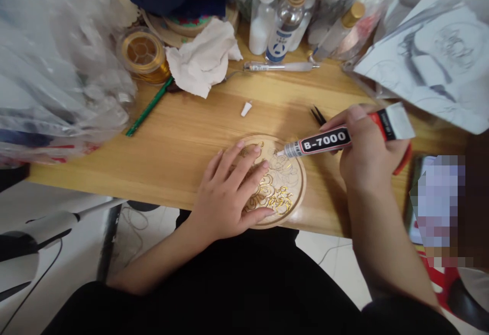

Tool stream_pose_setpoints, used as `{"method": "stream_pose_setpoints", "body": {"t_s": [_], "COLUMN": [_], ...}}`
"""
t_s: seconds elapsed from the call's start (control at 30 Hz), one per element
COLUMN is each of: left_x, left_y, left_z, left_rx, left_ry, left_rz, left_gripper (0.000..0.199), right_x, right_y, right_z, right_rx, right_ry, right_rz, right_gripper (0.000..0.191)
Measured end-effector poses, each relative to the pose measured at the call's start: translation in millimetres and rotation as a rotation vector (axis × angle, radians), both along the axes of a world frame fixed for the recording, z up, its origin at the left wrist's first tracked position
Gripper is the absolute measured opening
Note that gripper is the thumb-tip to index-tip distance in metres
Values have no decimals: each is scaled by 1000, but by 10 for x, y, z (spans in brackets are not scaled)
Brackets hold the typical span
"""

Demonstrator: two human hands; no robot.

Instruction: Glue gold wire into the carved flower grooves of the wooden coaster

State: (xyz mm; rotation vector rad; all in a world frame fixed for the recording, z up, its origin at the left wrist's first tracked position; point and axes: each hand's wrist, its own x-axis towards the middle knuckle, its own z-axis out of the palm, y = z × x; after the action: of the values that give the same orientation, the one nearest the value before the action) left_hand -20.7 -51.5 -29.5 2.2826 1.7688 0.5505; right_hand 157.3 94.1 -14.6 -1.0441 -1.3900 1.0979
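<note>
A round wooden plaque [301, 187] lies at the table's front edge, with a drawn floral pattern partly outlined in gold wire. My left hand [229, 192] rests on its left side, fingers spread, hiding part of the design. In my right hand [362, 146] is a tube of B-7000 glue [324, 141], tilted so its nozzle points at the pencilled flower near the plaque's upper middle. Whether the nozzle touches the wood, I cannot tell. Beyond the plaque lies a small white cap [246, 108]. Dark tweezer tips [317, 116] show just behind the tube.
A gold wire spool [143, 55], a green stick [150, 107] and crumpled tissue [204, 57] lie at the back left, near a big plastic bag [57, 70]. Bottles [282, 29] and a pen [280, 66] line the back. At right are a printed sheet [431, 55] and a phone [418, 197].
</note>
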Motion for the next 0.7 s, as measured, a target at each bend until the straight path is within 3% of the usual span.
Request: {"method": "stream_pose_setpoints", "body": {"t_s": [0.2,0.7], "left_x": [7,-7], "left_y": [4,-2], "left_z": [13,-10], "left_rx": [-2,36], "left_ry": [-11,11], "left_rz": [5,-6], "left_gripper": [63,62], "right_x": [18,23], "right_y": [-24,16], "right_z": [9,7], "right_rx": [-65,-98], "right_ry": [-76,-10], "right_rz": [52,37], "right_gripper": [24,23]}}
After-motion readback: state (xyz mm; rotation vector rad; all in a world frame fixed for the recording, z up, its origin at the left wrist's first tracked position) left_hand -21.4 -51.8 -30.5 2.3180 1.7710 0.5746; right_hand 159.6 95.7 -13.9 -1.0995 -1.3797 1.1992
